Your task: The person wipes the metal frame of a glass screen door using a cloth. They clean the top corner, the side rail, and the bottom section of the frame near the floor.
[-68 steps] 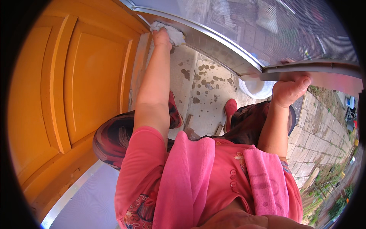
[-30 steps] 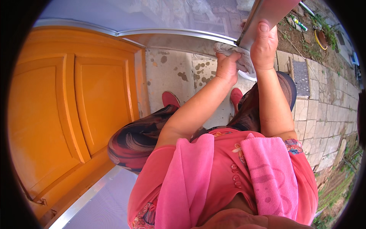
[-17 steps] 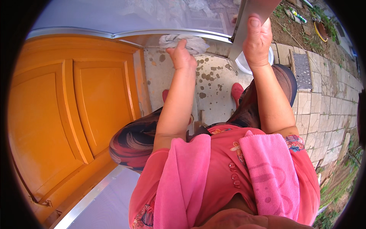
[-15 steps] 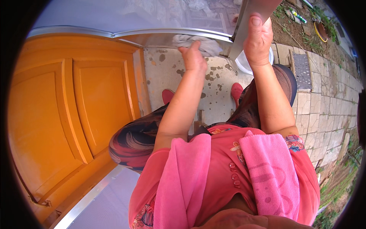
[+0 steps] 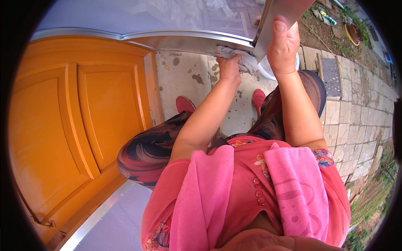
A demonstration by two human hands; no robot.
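My left hand (image 5: 230,69) is closed on a crumpled grey cloth (image 5: 251,63), pressed against the lower metal panel (image 5: 180,44) of a screen door. Above that panel stretches the door's fine mesh (image 5: 167,16) in a silvery frame. My right hand (image 5: 284,48) grips the upright metal edge (image 5: 268,29) of the same door, its thumb lying on the face and its other fingers mostly hidden. Just below the door's corner, partly covered by my right arm and the cloth, stands a white bucket (image 5: 266,72).
An orange panelled wooden door (image 5: 111,96) stands to the left. Wet spots mark the concrete floor (image 5: 188,90) around my red shoes. At the right lie a dark speckled mat (image 5: 331,77), stone paving (image 5: 351,113) and a garden strip with plants.
My left hand has slid the cloth rightward along the lower panel, toward the door's edge and the bucket. My right hand keeps its hold in nearly the same place.
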